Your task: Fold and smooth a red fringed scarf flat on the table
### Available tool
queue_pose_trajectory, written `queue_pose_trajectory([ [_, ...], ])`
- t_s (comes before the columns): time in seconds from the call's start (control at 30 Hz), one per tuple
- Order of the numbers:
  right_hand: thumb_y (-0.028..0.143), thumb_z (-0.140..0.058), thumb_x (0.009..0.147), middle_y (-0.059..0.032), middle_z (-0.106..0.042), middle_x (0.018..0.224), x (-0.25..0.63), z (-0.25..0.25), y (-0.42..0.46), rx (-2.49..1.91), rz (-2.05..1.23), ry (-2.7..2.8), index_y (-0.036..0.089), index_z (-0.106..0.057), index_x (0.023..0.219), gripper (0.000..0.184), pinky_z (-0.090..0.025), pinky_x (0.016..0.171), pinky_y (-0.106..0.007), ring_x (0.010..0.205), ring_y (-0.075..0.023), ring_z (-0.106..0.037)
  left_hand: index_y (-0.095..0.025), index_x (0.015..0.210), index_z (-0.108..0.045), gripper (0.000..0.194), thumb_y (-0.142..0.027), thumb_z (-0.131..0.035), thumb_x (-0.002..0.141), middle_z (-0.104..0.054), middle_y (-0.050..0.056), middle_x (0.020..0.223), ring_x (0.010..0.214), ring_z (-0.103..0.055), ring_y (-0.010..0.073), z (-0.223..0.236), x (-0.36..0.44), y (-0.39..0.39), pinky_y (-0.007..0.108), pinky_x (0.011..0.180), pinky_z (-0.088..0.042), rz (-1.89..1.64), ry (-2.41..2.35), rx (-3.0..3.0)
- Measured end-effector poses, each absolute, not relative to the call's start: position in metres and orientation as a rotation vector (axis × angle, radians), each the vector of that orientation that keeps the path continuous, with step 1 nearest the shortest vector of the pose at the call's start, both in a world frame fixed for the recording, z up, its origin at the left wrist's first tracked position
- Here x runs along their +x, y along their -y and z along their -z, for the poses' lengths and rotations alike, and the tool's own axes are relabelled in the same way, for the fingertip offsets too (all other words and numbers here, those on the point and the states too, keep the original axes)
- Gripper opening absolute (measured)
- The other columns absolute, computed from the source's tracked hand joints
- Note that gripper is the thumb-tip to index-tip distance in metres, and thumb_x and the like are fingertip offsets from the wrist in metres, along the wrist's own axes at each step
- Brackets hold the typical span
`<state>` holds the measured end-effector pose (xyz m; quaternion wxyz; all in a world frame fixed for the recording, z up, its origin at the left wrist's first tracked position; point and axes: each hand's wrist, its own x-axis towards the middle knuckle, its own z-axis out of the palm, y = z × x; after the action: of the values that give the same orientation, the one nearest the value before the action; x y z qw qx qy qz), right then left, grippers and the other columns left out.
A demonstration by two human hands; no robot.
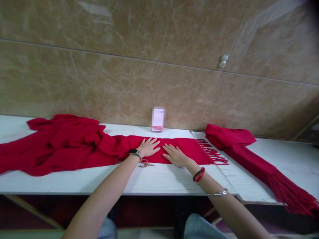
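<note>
A red scarf [184, 146] lies flat across the white table, its fringe pointing right. My left hand [149, 148] rests on it, palm down with fingers spread. Just to the right, my right hand [175, 155] also lies flat on the cloth, fingers stretched out. Neither hand grasps anything. Left of my hands the red fabric turns into a loose, crumpled heap [64, 146]; whether this is all one scarf I cannot tell. Further right lies a second red scarf [249, 159], folded lengthwise, its long fringe hanging over the front edge.
A phone [158, 119] with a lit, blurred screen leans upright against the tiled wall [139, 83] behind the table [94, 184]. A seam divides the tabletop right of my hands. A small white fitting [223, 61] is on the wall.
</note>
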<state>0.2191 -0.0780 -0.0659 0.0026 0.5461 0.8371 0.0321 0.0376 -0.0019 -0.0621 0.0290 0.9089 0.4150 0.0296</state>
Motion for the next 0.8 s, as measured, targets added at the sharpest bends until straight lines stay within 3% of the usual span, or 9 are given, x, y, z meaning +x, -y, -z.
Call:
queue_pose_trajectory([
  [0.2,0.032,-0.025,0.093,-0.0107,-0.024,0.143,0.243,0.067,0.08,1.59,-0.278,-2.612,0.021,-0.036,0.133,0.043,-0.029,0.097,-0.055,0.13,-0.0278,-0.021,-0.028,0.136,-0.029,0.052,-0.051,-0.023,0.089,-0.022,0.002,0.145,0.131,-0.017,0.0257,0.064,0.03,0.002,0.05,0.103,-0.015,-0.158,-1.209,2.848],
  [0.43,0.035,-0.024,0.093,-0.0066,-0.023,0.145,0.275,0.068,0.069,1.822,-0.212,-2.429,0.028,-0.037,0.132,0.042,-0.029,0.095,-0.058,0.132,-0.0296,-0.014,-0.029,0.135,-0.03,0.051,-0.051,-0.023,0.09,-0.021,0.001,0.145,0.132,-0.016,0.0259,0.059,0.026,0.007,0.048,0.103,-0.015,-0.138,-1.232,2.83],
  [0.63,0.029,-0.024,0.093,-0.0059,-0.021,0.145,0.3,0.073,0.065,1.857,-0.153,-2.419,0.029,-0.034,0.133,0.041,-0.026,0.096,-0.06,0.131,-0.0281,-0.017,-0.029,0.136,-0.029,0.051,-0.05,-0.023,0.09,-0.021,0.002,0.145,0.131,-0.017,0.0257,0.06,0.023,0.006,0.048,0.103,-0.015,-0.132,-1.242,2.833],
  [0.8,0.016,-0.031,0.09,-0.0067,-0.027,0.143,0.338,0.079,0.071,1.896,-0.289,-2.364,0.026,-0.046,0.125,0.039,-0.028,0.096,-0.057,0.131,-0.0269,-0.019,-0.03,0.136,-0.03,0.05,-0.049,-0.023,0.09,-0.023,0.002,0.144,0.131,-0.018,0.0248,0.064,0.022,0.003,0.047,0.103,-0.015,-0.154,-1.246,2.855],
])
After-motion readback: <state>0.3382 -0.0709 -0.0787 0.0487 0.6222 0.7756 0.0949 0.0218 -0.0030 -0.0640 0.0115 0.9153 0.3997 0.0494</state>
